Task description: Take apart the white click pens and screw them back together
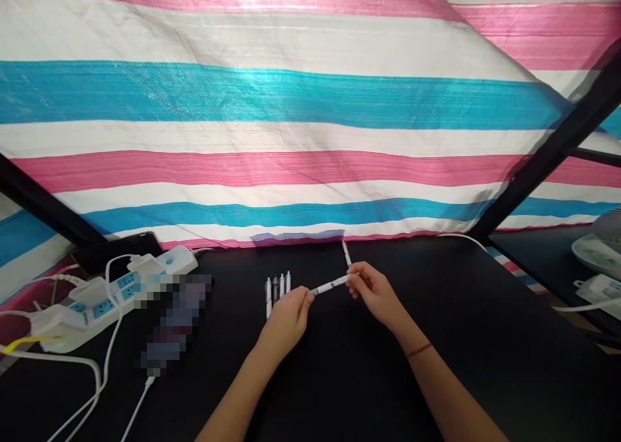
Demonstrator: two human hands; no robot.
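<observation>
Between my two hands a white pen [330,286] with dark marks is held slightly tilted above the black table. My left hand [290,316] is closed on its left end, thumb and fingers together. The fingertips of my right hand [371,288] pinch its right end. Just beyond the right hand lies another white pen [346,253], its lower end close to my fingers. Left of my left hand, several pens lie side by side, among them a white pen [268,296] and a dark pen [275,288]; my hand partly hides the row.
A white power strip [160,270] with plugs and cables stands on the left of the black table [460,338]. A blurred phone-like object [177,325] with a white cable lies near it. Behind hangs a striped sheet [310,99]; a black post [548,144] slants at right.
</observation>
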